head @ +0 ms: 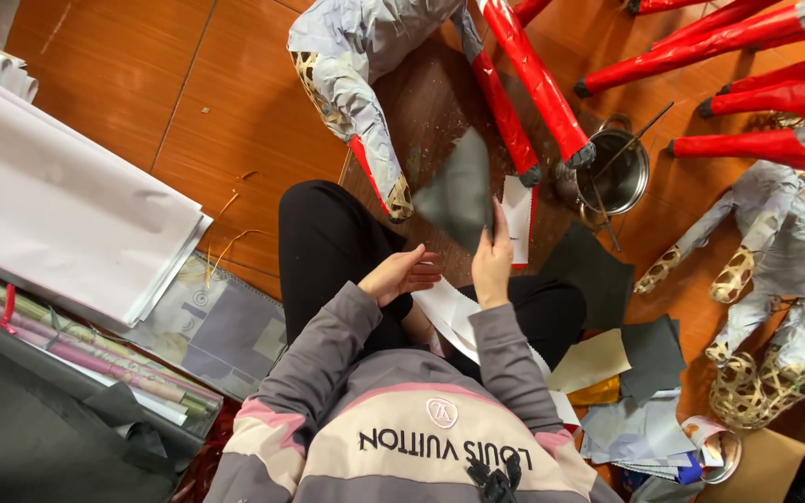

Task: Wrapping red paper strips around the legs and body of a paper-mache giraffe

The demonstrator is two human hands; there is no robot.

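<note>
No packages, signs or screens show; only loose paper sheets (76, 210) (white, stacked at left).

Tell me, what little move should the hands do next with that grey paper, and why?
Probably bring the grey paper down onto the bare woven foot beside it. The right hand holds the sheet up next to that foot, and the left hand rests empty on the knee, free to press it on.

Wooden floor (142, 102) carries: stack of white paper sheets (58, 214) at left edge; metal pot (619, 169) near top right; loose grey and cream paper pieces (626, 373) at lower right; paper-covered woven frames (775, 270) along right edge.
</note>
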